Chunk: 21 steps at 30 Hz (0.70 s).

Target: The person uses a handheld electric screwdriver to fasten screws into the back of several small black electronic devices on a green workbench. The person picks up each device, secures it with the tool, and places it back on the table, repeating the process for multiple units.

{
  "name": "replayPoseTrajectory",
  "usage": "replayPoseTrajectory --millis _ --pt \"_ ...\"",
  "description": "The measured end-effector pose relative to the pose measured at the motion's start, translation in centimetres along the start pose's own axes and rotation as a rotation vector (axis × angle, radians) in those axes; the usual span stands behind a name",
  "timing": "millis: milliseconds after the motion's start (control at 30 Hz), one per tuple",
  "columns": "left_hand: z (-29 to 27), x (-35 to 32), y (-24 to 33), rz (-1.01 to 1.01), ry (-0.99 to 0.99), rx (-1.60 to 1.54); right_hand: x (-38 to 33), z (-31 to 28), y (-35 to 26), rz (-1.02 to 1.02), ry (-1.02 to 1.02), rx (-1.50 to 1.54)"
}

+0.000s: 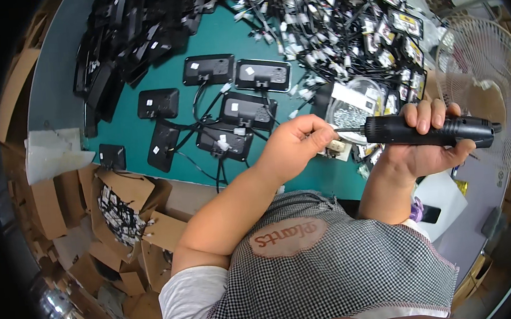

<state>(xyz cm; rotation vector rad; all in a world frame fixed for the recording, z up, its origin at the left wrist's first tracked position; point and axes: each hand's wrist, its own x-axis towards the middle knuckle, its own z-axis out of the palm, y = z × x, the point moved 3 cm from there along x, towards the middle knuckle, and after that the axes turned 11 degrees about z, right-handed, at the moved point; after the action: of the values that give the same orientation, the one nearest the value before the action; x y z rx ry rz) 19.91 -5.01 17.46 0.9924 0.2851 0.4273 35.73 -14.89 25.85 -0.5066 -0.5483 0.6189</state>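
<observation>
My right hand (412,159) is wrapped round a black electric screwdriver (398,130), held level with its bit (348,130) pointing left. At the bit's tip, the thumb and fingers of my left hand (296,142) are pinched together; anything between them is too small to make out. Just beyond the bit, a clear round container (350,114) holds many small silvery screws. To the left, several flat black units with cables lie on the green tabletop, among them a rectangular black unit (262,75) and a smaller black unit (158,103).
A heap of black housings (134,31) covers the back left. White-plugged cables (317,30) are piled at the back right, next to a mesh fan (487,84). Below the table's left edge stand cardboard boxes (127,189). A dark phone (430,214) lies at the right.
</observation>
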Motion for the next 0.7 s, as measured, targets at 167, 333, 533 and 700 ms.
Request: replayPoseTrajectory --millis 167,333,533,700 --pt "-5.2 -2.4 2.1 0.112 0.13 0.021 1.3 2.5 6.2 0.108 -0.038 0.043" --pt "-9.7 -4.0 3.7 0.185 0.257 0.105 2.4 5.1 12.4 0.244 -0.089 0.09" --pt "-14.8 -6.1 6.6 0.213 0.289 0.206 3.4 8.1 19.6 0.392 -0.135 0.177" --pt "-20.0 -7.6 8.4 0.132 0.467 0.294 4.1 9.7 25.1 0.454 -0.09 0.119"
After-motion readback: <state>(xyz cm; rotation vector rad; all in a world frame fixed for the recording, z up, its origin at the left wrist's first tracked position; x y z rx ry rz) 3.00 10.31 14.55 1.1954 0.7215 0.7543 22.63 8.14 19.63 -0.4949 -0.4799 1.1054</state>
